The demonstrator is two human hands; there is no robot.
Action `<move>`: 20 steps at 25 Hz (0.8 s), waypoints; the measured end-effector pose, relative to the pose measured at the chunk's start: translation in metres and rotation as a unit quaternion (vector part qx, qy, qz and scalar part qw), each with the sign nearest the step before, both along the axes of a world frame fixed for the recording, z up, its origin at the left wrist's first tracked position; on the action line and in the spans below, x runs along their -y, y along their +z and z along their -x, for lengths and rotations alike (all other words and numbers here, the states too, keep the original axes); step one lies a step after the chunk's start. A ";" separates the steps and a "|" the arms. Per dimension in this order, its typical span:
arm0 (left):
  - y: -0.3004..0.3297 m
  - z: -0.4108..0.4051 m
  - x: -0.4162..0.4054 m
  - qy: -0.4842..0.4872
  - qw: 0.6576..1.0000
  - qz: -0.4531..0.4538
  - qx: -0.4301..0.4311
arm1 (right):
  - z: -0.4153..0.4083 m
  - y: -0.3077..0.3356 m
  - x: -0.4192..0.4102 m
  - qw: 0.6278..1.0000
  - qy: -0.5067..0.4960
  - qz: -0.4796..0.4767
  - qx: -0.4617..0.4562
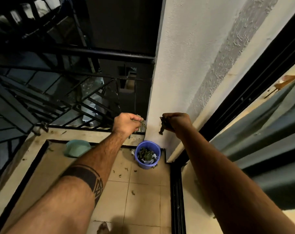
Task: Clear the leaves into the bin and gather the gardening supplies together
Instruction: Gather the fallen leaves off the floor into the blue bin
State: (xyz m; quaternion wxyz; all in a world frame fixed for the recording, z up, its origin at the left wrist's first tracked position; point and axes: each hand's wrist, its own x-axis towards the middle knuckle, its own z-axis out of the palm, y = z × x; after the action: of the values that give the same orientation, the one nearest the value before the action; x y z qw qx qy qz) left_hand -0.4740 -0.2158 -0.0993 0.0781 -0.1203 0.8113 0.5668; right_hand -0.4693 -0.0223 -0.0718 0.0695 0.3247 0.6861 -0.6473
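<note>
A blue bin [147, 163] stands on the tiled balcony floor in the corner by the white pillar, with green leaves [146, 154] and some paper inside. My left hand [126, 123] is held above and left of the bin, closed on a few green leaves [143, 124] that hang from the fingers. My right hand [176, 122] is above and right of the bin, closed on a clump of dark dry leaves [162, 126]. Small leaf scraps [133, 192] lie scattered on the tiles in front of the bin.
A teal dish [77, 148] lies on the floor left of the bin, partly behind my left forearm. A black metal railing [72, 105] runs along the balcony edge. The white pillar [185, 65] and a black sliding door frame [177, 191] stand at right.
</note>
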 end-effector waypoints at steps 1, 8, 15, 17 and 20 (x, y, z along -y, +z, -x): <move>-0.011 0.004 -0.010 0.002 1.000 0.004 0.001 | 0.004 -0.012 -0.008 1.000 0.006 0.000 -0.001; -0.163 0.041 -0.034 0.015 1.000 0.018 -0.015 | 0.035 -0.154 -0.033 0.999 0.008 -0.044 -0.003; -0.381 0.065 -0.031 -0.015 0.999 0.040 -0.017 | 0.055 -0.373 -0.024 0.997 0.012 -0.072 -0.027; -0.443 0.080 -0.035 -0.020 0.998 0.038 -0.038 | 0.068 -0.434 -0.026 0.994 0.014 -0.102 -0.049; -0.523 0.102 -0.040 -0.027 0.994 0.065 -0.085 | 0.089 -0.515 -0.031 0.985 0.033 -0.143 -0.093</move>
State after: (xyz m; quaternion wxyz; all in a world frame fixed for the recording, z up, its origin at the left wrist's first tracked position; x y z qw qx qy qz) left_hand -0.5756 -0.1753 -0.6223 0.0164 -0.0548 0.8533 0.5183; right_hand -0.5578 0.0088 -0.5869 -0.0207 0.2469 0.7850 -0.5677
